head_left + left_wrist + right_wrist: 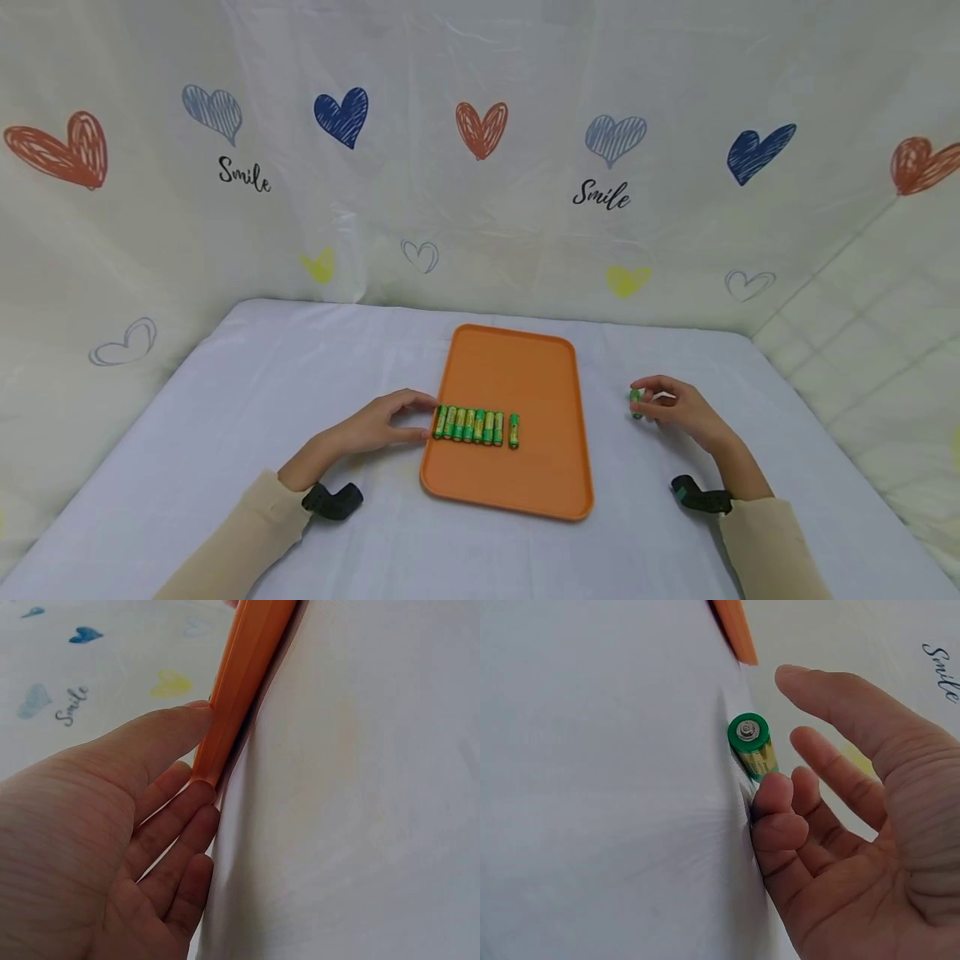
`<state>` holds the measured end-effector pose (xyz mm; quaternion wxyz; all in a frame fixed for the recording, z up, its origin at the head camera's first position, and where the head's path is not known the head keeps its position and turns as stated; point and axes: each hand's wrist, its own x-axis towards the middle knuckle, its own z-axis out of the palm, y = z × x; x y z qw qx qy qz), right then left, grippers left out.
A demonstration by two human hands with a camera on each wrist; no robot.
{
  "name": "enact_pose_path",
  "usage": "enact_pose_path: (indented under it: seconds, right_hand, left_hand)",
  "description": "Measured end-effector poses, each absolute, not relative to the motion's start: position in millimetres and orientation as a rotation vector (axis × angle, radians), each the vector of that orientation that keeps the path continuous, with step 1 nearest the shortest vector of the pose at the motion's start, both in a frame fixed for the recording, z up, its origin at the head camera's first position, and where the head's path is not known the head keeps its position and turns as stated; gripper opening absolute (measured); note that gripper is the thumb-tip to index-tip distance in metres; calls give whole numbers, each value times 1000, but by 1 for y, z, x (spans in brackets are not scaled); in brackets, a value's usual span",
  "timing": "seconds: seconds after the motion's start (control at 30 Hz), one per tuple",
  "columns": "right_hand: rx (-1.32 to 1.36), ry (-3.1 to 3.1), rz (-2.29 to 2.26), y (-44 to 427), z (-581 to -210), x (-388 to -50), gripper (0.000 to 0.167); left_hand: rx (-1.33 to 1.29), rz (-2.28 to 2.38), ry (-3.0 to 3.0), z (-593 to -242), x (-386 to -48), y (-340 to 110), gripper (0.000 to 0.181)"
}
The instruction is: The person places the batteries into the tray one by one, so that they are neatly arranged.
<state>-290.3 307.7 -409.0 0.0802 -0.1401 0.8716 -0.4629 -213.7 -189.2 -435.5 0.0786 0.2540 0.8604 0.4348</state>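
Note:
A row of several green and yellow batteries (468, 425) lies side by side in the orange tray (525, 475), starting at its left rim. One more battery (513, 431) lies slightly apart, right of the row. My left hand (375, 427) rests at the tray's left edge, thumb and fingers loosely spread about the row's left end. In the left wrist view its fingertips touch the orange rim (244, 675). Right of the tray, a single battery (751, 742) lies on the white cloth. Around it sits my right hand (686, 412), its thumb apart from the battery and its fingers loosely bent beside it.
White cloth (360, 542) covers the table on both sides of the tray. A white curtain (420, 200) printed with hearts hangs behind the table. Black straps with dark wrist cameras sit on both wrists, over beige sleeves.

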Motion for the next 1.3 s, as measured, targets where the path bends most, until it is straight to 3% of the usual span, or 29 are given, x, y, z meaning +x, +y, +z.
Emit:
enact_pose_path:
  seconds: [0.2,1.3]
  right_hand:
    - [-364,2609,-1349,308,-412,-293,59]
    - [-263,2660,-1267,300,-410,-289,61]
  left_hand:
    - [767,1301,2580,-436,-213,-190,51]
    - [779,1307,2577,-436,-215,-187,48]
